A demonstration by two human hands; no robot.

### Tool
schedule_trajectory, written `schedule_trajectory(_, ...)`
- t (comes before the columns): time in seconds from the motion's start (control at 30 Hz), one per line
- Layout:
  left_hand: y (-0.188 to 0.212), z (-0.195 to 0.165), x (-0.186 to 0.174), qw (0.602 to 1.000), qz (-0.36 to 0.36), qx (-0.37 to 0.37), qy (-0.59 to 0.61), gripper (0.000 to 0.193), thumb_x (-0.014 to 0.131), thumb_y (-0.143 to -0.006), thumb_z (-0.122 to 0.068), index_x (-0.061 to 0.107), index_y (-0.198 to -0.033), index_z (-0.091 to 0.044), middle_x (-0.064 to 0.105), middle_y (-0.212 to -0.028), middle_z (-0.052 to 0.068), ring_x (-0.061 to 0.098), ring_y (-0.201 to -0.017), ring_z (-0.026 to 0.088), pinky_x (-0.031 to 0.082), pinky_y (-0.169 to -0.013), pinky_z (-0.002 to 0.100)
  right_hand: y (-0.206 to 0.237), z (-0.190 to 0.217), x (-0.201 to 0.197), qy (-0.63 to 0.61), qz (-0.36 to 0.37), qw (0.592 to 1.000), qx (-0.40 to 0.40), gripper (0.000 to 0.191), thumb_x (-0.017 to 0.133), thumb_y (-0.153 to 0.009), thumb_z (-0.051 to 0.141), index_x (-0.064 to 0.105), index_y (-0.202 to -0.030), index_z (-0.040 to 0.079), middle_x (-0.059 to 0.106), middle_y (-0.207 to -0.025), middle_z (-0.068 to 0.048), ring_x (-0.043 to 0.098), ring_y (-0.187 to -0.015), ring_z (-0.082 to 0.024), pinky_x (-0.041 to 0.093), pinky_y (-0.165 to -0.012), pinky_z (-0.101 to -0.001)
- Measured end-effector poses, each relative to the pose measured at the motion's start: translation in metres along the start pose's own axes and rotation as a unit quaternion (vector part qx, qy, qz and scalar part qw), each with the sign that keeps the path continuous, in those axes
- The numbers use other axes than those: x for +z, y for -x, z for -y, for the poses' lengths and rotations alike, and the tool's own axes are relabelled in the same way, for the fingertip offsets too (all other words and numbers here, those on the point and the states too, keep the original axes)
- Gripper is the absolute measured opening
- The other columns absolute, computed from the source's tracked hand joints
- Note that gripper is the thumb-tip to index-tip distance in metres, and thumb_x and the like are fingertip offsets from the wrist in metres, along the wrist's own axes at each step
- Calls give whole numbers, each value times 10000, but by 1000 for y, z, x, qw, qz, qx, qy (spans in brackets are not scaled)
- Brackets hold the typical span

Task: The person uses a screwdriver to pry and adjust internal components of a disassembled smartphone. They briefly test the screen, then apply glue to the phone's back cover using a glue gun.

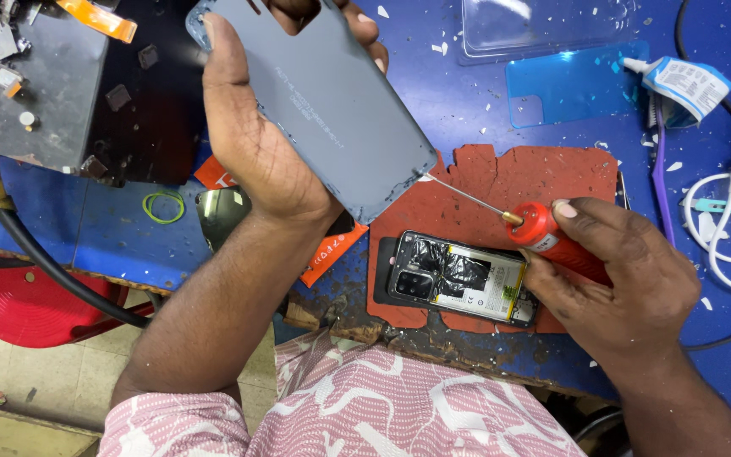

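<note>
My left hand (pixel 260 140) holds a grey phone back cover (pixel 332 101) tilted above the bench, thumb along its left edge. A red-handled tool (pixel 552 239) with a thin metal needle tip is gripped in my right hand (pixel 628 279); the tip touches the cover's lower right edge. Below, an opened phone (pixel 458 278) with its battery and camera module exposed lies on a worn red mat (pixel 535 182).
A blue film sheet (pixel 568 85) and a clear plastic cover (pixel 543 25) lie at the back. A white glue tube (pixel 683 83) and white cables (pixel 721 220) sit at the right. A dark tray with small parts (pixel 52 93) stands at the left, near a green rubber band (pixel 164 206).
</note>
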State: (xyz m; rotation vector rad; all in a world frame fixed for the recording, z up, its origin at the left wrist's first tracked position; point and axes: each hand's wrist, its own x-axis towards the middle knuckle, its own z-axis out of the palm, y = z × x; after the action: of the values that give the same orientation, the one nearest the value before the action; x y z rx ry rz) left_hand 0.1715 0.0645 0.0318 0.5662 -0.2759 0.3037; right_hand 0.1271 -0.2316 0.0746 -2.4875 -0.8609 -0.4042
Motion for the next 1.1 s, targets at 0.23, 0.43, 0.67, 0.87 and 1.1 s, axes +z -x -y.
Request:
schedule_trajectory(0.23, 0, 0, 0, 1000, 5, 7, -13, 546, 341, -1234, -527, 554, -1247, -25, 597, -1108, 123, 603, -1015, 215, 490, -866, 367, -2, 2, 2, -10, 4, 1000, -12, 561, 885, -782, 32, 605, -1268, 50, 717, -1117, -161, 717, -906, -254, 603, -738, -330)
schedule_trajectory(0.43, 2, 0, -1, 1000, -1, 3, -9, 542, 348, -1217, -531, 554, -1244, -30, 592, -1125, 113, 601, -1022, 209, 490, -881, 362, -4, 6, 2, -31, 8, 999, -6, 596, 919, -745, 77, 610, -1253, 43, 715, -1118, -170, 725, -938, -273, 611, -764, -349)
schedule_trajectory(0.67, 2, 0, 0, 1000, 0, 2, -6, 542, 361, -1216, -539, 554, -1247, -33, 590, -1132, 111, 598, -1026, 206, 487, -886, 360, -5, 8, 1, -43, 8, 999, -2, 594, 915, -737, 68, 612, -1247, 30, 711, -1116, -179, 727, -953, -277, 618, -772, -351)
schedule_trajectory(0.87, 0, 0, 0, 1000, -2, 4, -4, 539, 368, -1205, -538, 554, -1239, -33, 592, -1123, 116, 599, -1021, 208, 490, -875, 361, -6, 8, 2, -51, 7, 999, -3, 601, 908, -737, 59, 601, -1253, 25, 709, -1103, -185, 722, -929, -274, 618, -752, -346)
schedule_trajectory(1.1, 0, 0, 0, 1000, 2, 0, -11, 553, 362, -1207, -543, 553, -1241, -26, 588, -1110, 115, 599, -1022, 207, 492, -873, 358, -2, 3, 2, -24, 6, 1000, -1, 582, 901, -793, 54, 602, -1292, 66, 720, -1149, -159, 728, -961, -258, 612, -750, -317)
